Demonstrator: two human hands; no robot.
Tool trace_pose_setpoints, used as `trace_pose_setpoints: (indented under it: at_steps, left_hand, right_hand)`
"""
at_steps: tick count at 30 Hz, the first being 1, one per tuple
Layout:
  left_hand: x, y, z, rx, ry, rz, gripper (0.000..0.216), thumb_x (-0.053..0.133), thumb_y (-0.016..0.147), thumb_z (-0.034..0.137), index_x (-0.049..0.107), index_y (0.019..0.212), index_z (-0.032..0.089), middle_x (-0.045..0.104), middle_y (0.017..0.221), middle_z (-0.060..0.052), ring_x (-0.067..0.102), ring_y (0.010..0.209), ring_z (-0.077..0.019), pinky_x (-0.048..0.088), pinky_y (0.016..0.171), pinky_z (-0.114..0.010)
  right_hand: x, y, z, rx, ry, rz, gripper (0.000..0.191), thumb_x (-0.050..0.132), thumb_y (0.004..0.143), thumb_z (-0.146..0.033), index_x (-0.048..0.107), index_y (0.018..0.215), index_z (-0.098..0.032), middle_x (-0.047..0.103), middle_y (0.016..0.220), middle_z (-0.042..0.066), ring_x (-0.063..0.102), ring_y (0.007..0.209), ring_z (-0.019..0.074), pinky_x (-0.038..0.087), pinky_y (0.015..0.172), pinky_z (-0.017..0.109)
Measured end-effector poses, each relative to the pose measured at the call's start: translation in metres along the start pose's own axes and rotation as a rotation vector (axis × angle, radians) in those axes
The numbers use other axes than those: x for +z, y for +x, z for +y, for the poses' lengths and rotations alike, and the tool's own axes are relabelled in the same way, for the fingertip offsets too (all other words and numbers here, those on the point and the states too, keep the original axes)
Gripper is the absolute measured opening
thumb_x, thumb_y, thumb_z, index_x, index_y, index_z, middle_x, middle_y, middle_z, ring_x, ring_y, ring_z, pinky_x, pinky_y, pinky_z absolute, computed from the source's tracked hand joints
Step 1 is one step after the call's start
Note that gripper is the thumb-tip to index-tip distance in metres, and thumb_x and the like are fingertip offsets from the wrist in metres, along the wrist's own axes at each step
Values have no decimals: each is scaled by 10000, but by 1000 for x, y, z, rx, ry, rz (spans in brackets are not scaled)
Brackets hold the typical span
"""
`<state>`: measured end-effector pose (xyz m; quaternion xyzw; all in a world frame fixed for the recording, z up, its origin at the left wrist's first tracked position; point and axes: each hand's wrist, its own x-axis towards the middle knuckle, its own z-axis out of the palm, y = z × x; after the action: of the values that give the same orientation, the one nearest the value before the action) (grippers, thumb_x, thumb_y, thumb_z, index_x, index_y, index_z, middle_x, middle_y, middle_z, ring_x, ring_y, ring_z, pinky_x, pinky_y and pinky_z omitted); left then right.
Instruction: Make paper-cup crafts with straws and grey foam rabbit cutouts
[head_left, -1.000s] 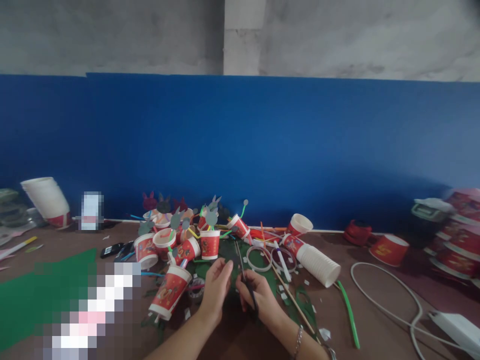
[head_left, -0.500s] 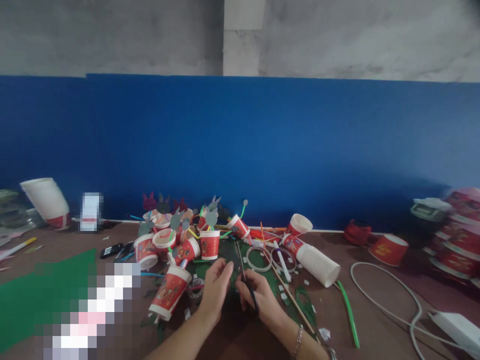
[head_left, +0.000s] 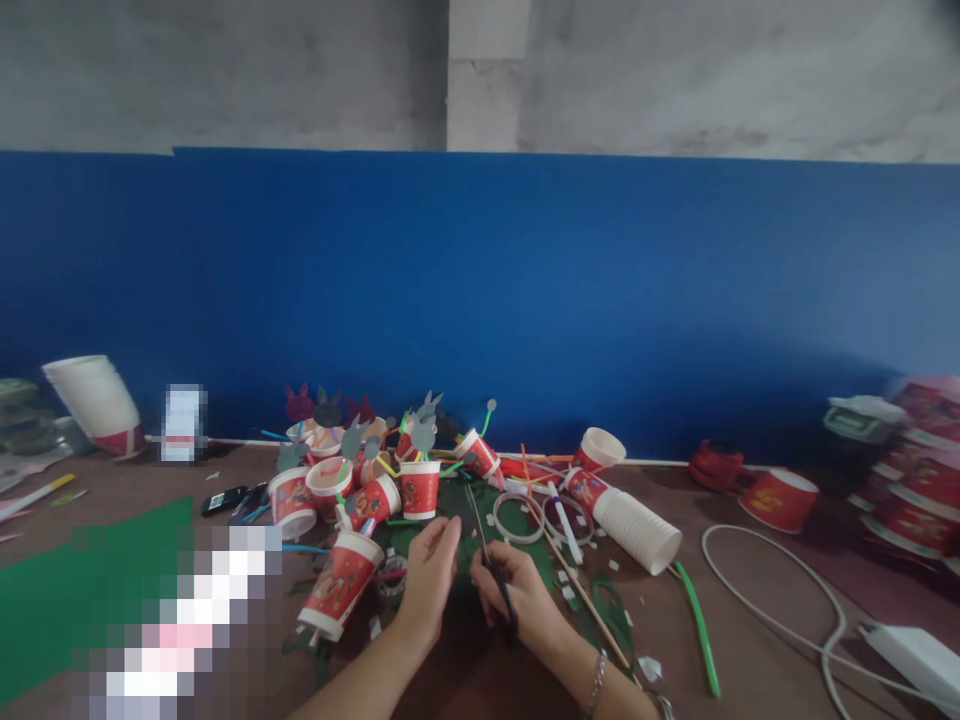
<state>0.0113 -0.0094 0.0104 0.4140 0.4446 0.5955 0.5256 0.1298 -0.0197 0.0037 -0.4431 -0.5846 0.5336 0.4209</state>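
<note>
My right hand (head_left: 521,595) is closed round the dark handles of a pair of scissors (head_left: 480,527), whose slim blades point away from me and look nearly closed. Just left of the blades is my left hand (head_left: 431,575), thumb pressed against bent fingers; whatever they may pinch is too dark and hidden to make out. Dark green paper scraps (head_left: 405,540) lie under and around both hands. A red patterned paper cup (head_left: 341,590) lies tilted left of my left hand. Two tape rolls (head_left: 519,518) and a white marker (head_left: 566,525) are beyond my right hand.
Several red cups with animal cutouts and pipe cleaners (head_left: 418,490) crowd the back. A stack of white cups (head_left: 637,530) lies right of centre, near a wooden stick (head_left: 589,595) and a green strip (head_left: 697,630). Further right runs a white cable (head_left: 787,570). Green paper (head_left: 135,560) lies left.
The scissors' blades have come closer together. Both hands have stayed almost in place, with only a slight shift of the fingers.
</note>
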Motion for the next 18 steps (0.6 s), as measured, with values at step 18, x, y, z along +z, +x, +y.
trace_pose_setpoints:
  at_steps: [18]
  left_hand:
    - [-4, 5, -7, 82, 88, 19, 468, 635, 677, 563, 368, 537, 204, 285, 483, 88, 241, 458, -78, 183, 430, -214]
  right_hand:
    - [0, -1, -5, 4, -30, 7, 375, 621, 689, -532, 482, 669, -184, 427, 406, -86, 393, 343, 68, 320, 357, 177]
